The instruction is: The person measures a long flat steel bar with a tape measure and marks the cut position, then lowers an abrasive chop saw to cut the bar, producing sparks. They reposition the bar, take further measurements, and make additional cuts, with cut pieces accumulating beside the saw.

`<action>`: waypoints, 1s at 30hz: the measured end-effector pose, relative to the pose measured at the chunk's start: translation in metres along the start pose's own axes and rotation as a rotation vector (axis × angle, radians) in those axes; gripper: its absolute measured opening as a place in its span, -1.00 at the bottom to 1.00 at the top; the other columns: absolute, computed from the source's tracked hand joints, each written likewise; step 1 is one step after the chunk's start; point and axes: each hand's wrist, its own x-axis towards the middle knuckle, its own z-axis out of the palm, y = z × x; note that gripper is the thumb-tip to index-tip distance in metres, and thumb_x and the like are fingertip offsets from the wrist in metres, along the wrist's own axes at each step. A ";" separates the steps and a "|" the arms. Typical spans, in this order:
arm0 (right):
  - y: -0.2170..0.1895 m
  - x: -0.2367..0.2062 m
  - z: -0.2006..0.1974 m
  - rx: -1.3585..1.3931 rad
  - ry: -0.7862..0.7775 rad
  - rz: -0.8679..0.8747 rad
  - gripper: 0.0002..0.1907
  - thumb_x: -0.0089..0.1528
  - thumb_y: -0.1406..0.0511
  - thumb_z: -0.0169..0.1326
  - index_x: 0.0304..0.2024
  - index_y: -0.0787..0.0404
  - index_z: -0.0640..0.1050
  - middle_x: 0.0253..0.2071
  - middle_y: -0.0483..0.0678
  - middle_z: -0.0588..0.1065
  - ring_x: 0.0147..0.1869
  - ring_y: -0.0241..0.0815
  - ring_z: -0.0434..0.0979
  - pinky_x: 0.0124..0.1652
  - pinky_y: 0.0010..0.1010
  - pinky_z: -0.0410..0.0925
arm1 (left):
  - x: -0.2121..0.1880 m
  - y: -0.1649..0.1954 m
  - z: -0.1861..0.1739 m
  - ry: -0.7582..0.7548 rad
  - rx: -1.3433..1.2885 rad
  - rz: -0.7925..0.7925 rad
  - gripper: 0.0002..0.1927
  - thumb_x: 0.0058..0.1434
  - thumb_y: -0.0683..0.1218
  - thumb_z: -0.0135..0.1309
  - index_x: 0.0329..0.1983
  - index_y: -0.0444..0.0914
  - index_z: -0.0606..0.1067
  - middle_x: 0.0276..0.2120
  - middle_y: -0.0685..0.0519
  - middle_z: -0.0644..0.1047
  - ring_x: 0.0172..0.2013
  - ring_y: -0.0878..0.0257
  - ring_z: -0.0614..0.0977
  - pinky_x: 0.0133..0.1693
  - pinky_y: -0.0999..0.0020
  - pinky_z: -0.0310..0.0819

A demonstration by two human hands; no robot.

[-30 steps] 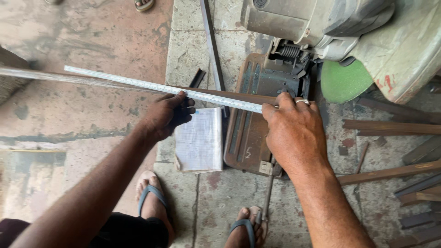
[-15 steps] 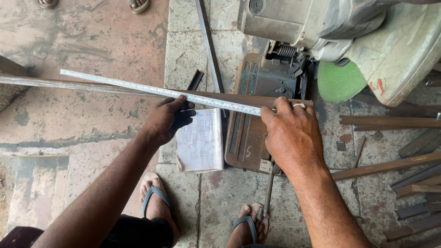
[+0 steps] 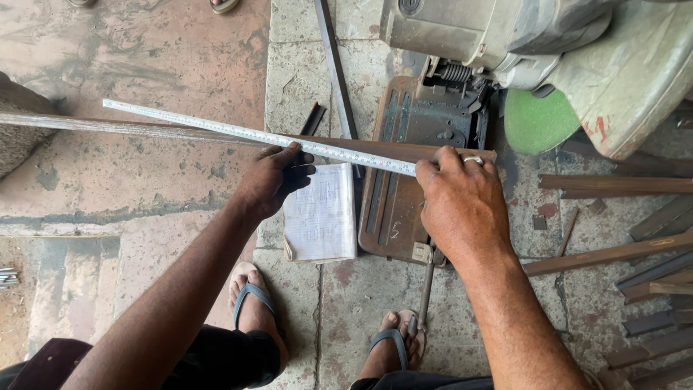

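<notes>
Pinching a steel ruler [image 3: 260, 135] against the long metal bar [image 3: 144, 130], left hand [image 3: 271, 180] clamps mid-length; right hand [image 3: 462, 206] clamps its near end beside the saw [image 3: 505, 43].

Floor: worn concrete [image 3: 166, 58], reddish-brown and stained at left, with a paler grey slab [image 3: 303, 65] at centre, cracked along its joints. Raised step [image 3: 65, 289] at lower left, scuffed and dusty. Rough stone block [image 3: 22, 137] at the left edge. Scrap metal strips [image 3: 621, 184] and bars scattered over the ground at right, several lying crosswise. One dark flat bar [image 3: 333, 65] lies on the grey slab, running up toward the top edge. Small bundle of thin rods [image 3: 7, 278] at far left. Light: even daylight, soft shadows.
</notes>
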 end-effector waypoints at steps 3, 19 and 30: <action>0.000 -0.003 0.000 0.011 0.006 0.006 -0.63 0.16 0.39 0.19 0.04 0.21 0.61 -0.07 0.10 0.52 -0.06 0.03 0.61 0.07 0.03 0.41 | -0.003 0.001 0.004 0.014 0.012 -0.003 -0.69 0.44 -0.02 -0.05 0.03 -0.36 0.44 -0.26 -0.02 0.59 -0.26 0.21 0.65 -0.24 0.29 0.62; -0.067 -0.004 0.018 0.579 0.017 -0.062 -0.41 0.19 0.14 0.26 0.16 0.31 0.44 -0.04 0.13 0.58 -0.07 0.00 0.64 -0.05 -0.07 0.45 | -0.016 -0.009 0.054 -0.237 -0.173 0.074 -0.69 0.46 -0.01 -0.21 0.14 -0.28 0.31 -0.14 -0.11 0.58 -0.10 0.09 0.68 -0.04 0.12 0.68; -0.044 -0.043 0.107 0.158 -0.578 -0.145 -0.78 0.31 0.38 0.08 0.00 0.33 0.54 -0.06 0.13 0.54 -0.16 -0.09 0.65 -0.17 -0.27 0.57 | -0.006 0.015 -0.029 -0.212 0.076 -0.195 -0.66 0.35 -0.04 -0.07 0.17 -0.18 0.41 -0.21 -0.01 0.54 -0.30 0.20 0.64 -0.25 0.19 0.70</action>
